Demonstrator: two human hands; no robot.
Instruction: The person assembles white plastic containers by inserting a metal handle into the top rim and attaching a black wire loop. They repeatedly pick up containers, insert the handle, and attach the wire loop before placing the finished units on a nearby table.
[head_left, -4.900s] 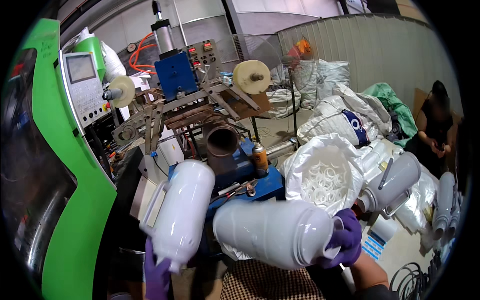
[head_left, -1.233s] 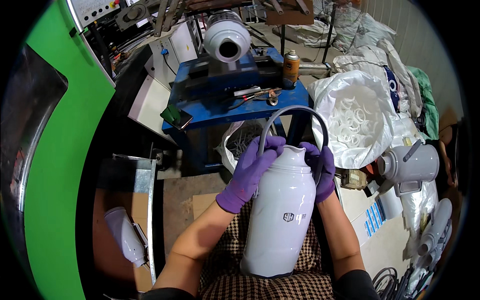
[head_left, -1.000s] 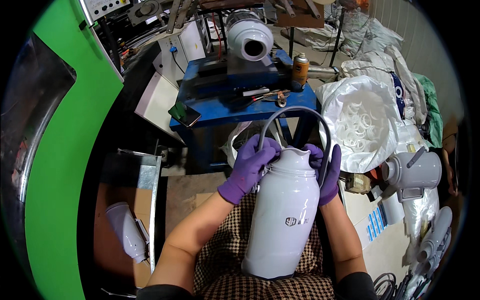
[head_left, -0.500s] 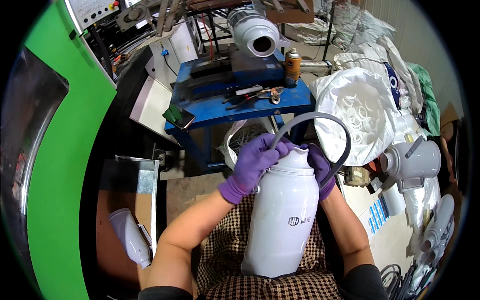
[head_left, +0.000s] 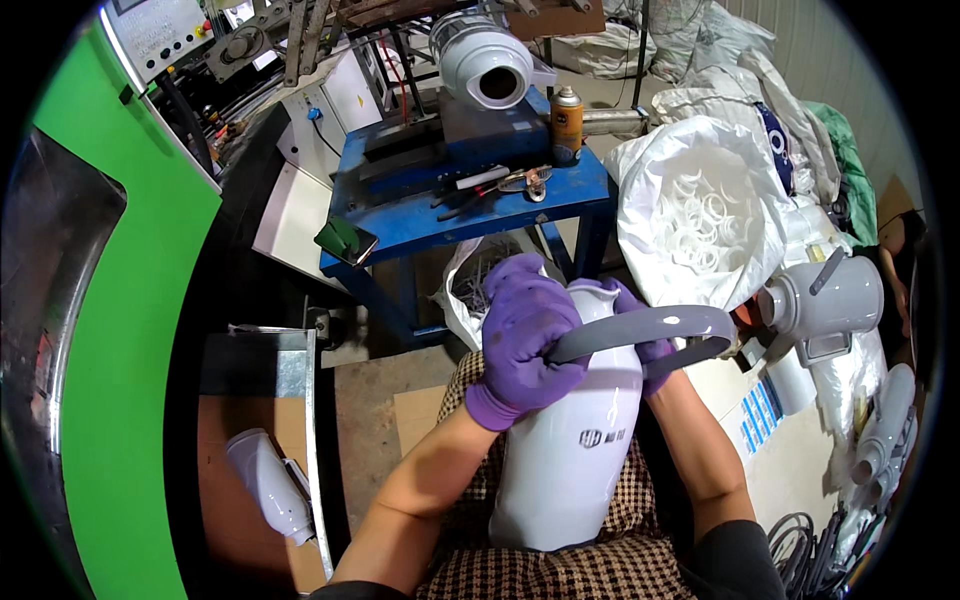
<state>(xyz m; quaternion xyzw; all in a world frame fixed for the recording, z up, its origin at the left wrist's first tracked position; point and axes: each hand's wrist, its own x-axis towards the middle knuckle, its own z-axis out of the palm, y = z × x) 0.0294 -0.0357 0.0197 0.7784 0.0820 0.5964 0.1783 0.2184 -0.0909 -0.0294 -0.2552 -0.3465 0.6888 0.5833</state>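
Observation:
A glossy pale-grey thermos jug [head_left: 565, 460] stands upright on my lap, leaning slightly. Its darker grey curved handle [head_left: 690, 322] sticks out low across the front of the neck and to the right. My left hand [head_left: 532, 335], in a purple glove, is closed around the handle's left end beside the neck. On the far right side of the neck, my right hand [head_left: 635, 325], also purple-gloved, grips the jug near the pouring lip. The handle and jug hide most of its fingers.
Ahead stands a blue metal workbench [head_left: 450, 230] with a spray can [head_left: 566, 125], pliers [head_left: 475, 200] and a phone [head_left: 345, 240]. A white sack of plastic rings [head_left: 700, 215] and another jug [head_left: 825, 305] are at right. A green machine [head_left: 110, 350] and an open box [head_left: 255, 400] flank my left.
The handle has swung down from a raised arch to a low position toward me. My left hand has turned over and closed round its end. The view has shifted slightly.

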